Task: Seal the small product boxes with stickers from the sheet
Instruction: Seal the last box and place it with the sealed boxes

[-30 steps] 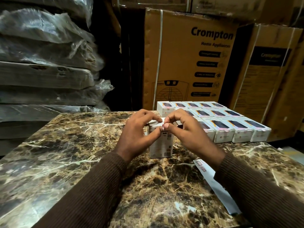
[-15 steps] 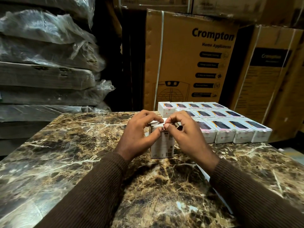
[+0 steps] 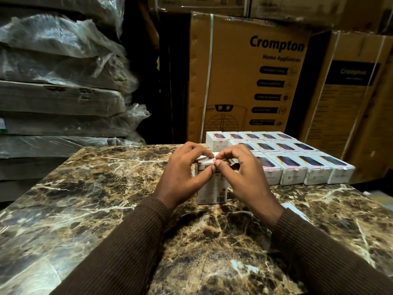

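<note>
A small white product box (image 3: 211,190) stands upright on the marble table (image 3: 85,199) between my hands. My left hand (image 3: 182,175) grips its left side, thumb on the front face and fingers curled over the top edge. My right hand (image 3: 244,177) pinches at the box's top front edge with thumb and forefinger; a sticker there is too small to make out. Only a corner of the white sticker sheet (image 3: 294,210) shows past my right wrist.
Several white product boxes (image 3: 295,165) lie flat in rows at the table's back right. Large Crompton cartons (image 3: 251,77) stand behind them. Plastic-wrapped stacks (image 3: 59,86) fill the left side.
My right forearm has shifted left and now covers most of the sticker sheet. Both hands stay at the top of the upright box, with their fingertips pressed closer together.
</note>
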The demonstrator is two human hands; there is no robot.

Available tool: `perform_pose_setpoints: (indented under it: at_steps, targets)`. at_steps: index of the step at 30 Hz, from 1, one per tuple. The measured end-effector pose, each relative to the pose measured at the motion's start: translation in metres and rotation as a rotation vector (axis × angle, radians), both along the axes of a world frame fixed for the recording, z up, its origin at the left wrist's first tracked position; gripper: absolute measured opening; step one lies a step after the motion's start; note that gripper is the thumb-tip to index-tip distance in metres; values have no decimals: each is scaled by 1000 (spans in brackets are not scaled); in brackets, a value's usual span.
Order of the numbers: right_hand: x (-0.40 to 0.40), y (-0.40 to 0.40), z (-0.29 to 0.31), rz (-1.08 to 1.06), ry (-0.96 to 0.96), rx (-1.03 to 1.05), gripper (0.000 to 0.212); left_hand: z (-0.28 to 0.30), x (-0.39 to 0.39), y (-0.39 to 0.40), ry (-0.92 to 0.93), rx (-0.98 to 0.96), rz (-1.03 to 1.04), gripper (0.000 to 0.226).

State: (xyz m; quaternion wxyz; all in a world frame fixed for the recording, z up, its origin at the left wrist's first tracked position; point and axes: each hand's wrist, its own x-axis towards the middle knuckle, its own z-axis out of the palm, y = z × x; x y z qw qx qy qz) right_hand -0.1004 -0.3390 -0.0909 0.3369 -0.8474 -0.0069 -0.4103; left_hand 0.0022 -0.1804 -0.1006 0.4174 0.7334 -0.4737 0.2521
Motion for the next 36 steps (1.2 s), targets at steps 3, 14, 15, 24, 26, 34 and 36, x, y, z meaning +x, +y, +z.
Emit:
perform_pose_setpoints:
  at_steps: [3,14,15,24,26,34,36]
  targets:
    - [0,1,1,-3,-1,-10,8,-1,-1,-1,10,-14,3,21]
    - [-2,-6,-7,-79,-85,-336,10,-3,1,-3,33,-24,-7,24]
    - [-2,-6,-7,-84,-89,-342,10,-3,1,-3,36,-24,-7,24]
    - [-3,-12,-1,3,-43,-242,10,-2,0,-2,49,-26,-15,26]
    - [-5,-14,2,13,-39,-224,12,-2,0,-2,46,-25,-14,26]
    - [-1,-13,4,35,-44,-233,10,-3,2,-2,48,-19,-8,24]
    - [-1,-13,4,41,-40,-238,11,-3,2,-2,44,-23,-13,22]
